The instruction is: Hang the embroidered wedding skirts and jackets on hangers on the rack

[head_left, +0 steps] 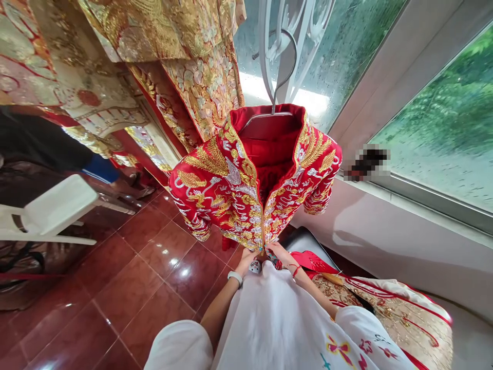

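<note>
A red jacket [231, 185] thick with gold and silver embroidery hangs in front of me on a metal hanger [275, 97], its front opening running down the middle. My left hand [248, 258] and my right hand [278, 253] are both at the bottom of that opening, fingers pinched on the hem edges at either side of the lowest fastening. A white band sits on my left wrist, a red string on my right. My white top fills the lower middle of the view.
More embroidered gold garments [169, 46] hang at the upper left. A white plastic chair [50, 210] stands at left on the red tiled floor [127, 288]. Another embroidered garment [389, 308] lies at right under the window [442, 118]. A person's legs show at left.
</note>
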Tool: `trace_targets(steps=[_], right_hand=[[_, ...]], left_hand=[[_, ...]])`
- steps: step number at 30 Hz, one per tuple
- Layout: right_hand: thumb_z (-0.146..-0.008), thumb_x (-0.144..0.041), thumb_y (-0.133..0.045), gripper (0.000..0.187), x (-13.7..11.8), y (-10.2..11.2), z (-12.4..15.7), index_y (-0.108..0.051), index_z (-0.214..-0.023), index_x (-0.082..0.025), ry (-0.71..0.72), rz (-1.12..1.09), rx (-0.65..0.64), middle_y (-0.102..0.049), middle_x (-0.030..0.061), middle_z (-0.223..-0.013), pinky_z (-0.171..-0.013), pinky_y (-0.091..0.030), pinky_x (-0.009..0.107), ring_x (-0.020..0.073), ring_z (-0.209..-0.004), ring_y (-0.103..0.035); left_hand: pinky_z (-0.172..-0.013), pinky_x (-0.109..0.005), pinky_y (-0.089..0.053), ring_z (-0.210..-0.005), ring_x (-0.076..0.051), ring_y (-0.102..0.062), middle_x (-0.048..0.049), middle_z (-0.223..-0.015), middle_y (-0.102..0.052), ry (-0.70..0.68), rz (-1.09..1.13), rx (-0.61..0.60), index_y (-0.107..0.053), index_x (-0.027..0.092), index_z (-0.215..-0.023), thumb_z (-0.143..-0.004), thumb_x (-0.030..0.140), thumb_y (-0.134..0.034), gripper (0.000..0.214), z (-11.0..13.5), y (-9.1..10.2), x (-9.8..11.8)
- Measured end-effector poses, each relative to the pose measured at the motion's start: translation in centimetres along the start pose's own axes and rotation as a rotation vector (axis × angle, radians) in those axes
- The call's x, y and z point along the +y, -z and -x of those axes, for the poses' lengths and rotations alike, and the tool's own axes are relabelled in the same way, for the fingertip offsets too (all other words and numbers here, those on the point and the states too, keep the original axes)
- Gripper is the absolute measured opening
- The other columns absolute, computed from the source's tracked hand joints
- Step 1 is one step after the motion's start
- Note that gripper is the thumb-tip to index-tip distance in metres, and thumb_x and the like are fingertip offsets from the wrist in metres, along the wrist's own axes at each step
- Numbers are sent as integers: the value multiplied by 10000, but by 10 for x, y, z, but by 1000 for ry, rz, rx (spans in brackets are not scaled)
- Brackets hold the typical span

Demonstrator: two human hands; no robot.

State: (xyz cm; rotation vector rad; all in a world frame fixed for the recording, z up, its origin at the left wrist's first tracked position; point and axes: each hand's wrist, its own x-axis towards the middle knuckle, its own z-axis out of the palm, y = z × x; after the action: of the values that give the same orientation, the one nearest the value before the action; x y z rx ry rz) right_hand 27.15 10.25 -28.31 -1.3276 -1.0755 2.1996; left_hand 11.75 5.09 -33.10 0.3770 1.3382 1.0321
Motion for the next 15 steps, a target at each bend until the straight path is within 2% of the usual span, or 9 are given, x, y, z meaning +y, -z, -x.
trace_targets(steps=[4, 7, 10, 12, 13, 15], right_hand=[[-696, -327, -618, 293, -32, 2, -14, -461, -483, -201, 58, 81, 61, -450, -36, -474, -482, -261, 249, 81, -475, -342], [-686, -308, -614, 281, -46, 2, -18, -456, -480, -201, 73, 131, 85, -444, -39, -463, -483, -249, 246, 81, -477, -345], [-684, -332, -608, 275, -46, -4, -14, -461, -491, -203, 53, 163, 96, -432, -42, -441, -469, -228, 246, 81, -454, -340], [-690, -353, -598, 278, -43, -11, -8, -463, -500, -202, 52, 173, 101, -411, -49, -434, -462, -216, 246, 74, -436, -313], [-689, -361, -597, 280, -41, -14, -6, -462, -503, -201, 59, 176, 100, -404, -53, -435, -462, -214, 245, 70, -433, -303], [-675, -364, -609, 285, -40, -22, -1, -459, -500, -197, 83, 179, 98, -397, -57, -441, -468, -217, 240, 67, -445, -303]], left_hand=[[-596, -250, -452, -675, -152, -632, -55, -775, -707, -38, -105, 78, -672, 161, -828, -589, 435, -901, 430, -2, 0, 4], [-610, -264, -462, -660, -153, -627, -54, -769, -693, -34, -218, 114, -641, 166, -830, -653, 462, -851, 403, 3, 3, 8], [-629, -291, -469, -649, -172, -632, -49, -721, -670, -34, -383, 131, -609, 165, -775, -707, 467, -800, 364, 14, 5, 15], [-686, -298, -471, -735, -194, -657, -46, -753, -682, -74, -485, 131, -609, 172, -762, -692, 423, -813, 331, 24, 1, 25], [-722, -296, -467, -797, -203, -668, -44, -794, -697, -109, -546, 129, -620, 178, -785, -690, 393, -818, 308, 28, -2, 31], [-775, -289, -456, -898, -209, -680, -37, -887, -724, -205, -809, 137, -644, 200, -882, -750, 346, -776, 237, 33, -12, 48]])
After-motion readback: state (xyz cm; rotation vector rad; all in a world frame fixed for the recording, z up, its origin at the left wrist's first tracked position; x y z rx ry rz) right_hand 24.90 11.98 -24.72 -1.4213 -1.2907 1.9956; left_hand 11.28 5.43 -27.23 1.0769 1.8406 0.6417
